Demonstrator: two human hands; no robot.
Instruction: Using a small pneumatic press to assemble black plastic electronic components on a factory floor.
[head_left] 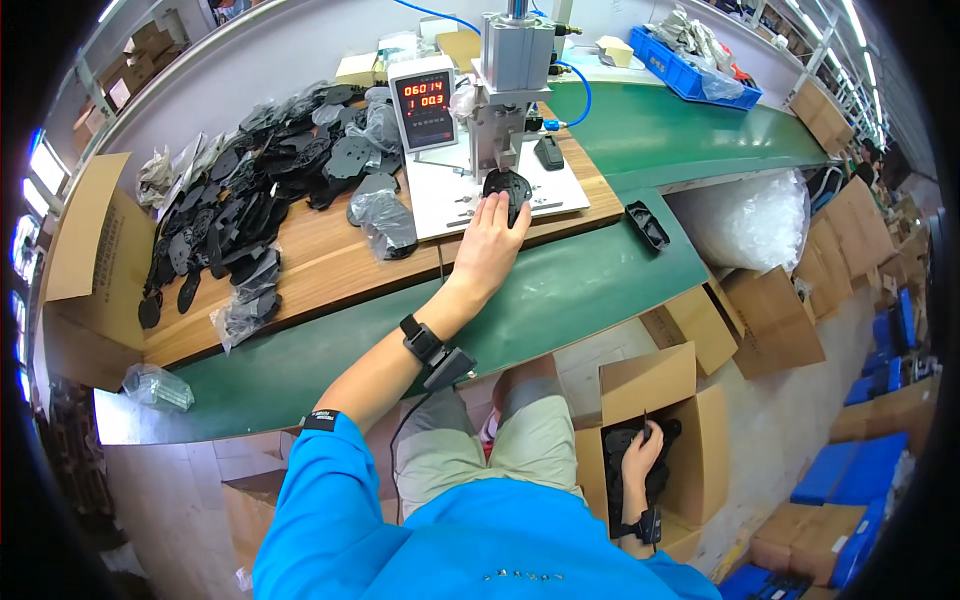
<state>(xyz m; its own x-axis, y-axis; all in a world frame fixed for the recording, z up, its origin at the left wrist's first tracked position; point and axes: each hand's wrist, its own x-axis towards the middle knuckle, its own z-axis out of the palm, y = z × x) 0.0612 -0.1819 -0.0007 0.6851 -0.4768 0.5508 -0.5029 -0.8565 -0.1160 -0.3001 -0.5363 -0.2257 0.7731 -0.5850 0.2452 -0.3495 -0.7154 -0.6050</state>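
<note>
My left hand [488, 243] reaches to the foot of a bench press [497, 130]. Its fingers and thumb grip the near side of a rounded black plastic part [508, 186] beneath the press head. Low on the right, my right hand [640, 455] is inside an open cardboard box [712, 450], its fingers closed on a thin dark piece, seemingly another black plastic part [647, 428]. More black parts [618, 445] lie under that hand, and their shapes are hard to make out.
A heap of flat black parts [270, 180], some bagged, covers the wooden board's left. Beside the press are a counter box with red digits [425, 103] and a small black block [548, 153]. A black tray-like piece [647, 226] lies on the green bench [590, 285].
</note>
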